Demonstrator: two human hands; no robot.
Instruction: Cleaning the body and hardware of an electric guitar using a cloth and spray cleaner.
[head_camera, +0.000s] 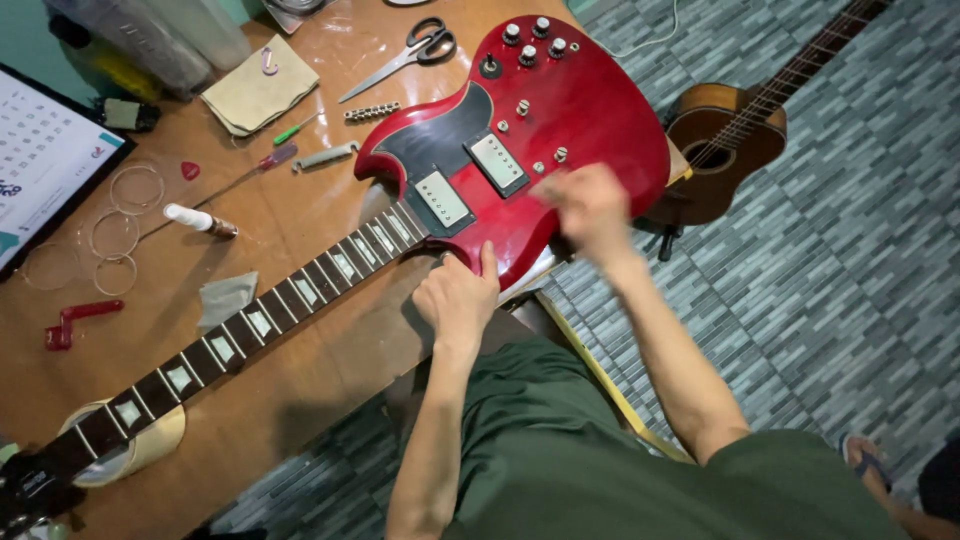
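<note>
A red electric guitar (590, 110) without strings lies across a wooden table (300, 400), its neck (250, 325) running to the lower left onto a roll of tape (150, 450). My left hand (457, 295) grips the body's lower horn beside the neck joint, thumb up against the red edge. My right hand (590, 210) is blurred over the body's lower edge, near the bridge pickup (497, 162); whether it holds anything cannot be made out.
On the table lie scissors (405, 55), a folded cloth (260, 90), screwdrivers (270, 160), a bridge piece (372, 112), coiled strings (115, 225), a red string winder (75, 320) and a calendar (40, 150). An acoustic guitar (720, 140) stands on the tiled floor to the right.
</note>
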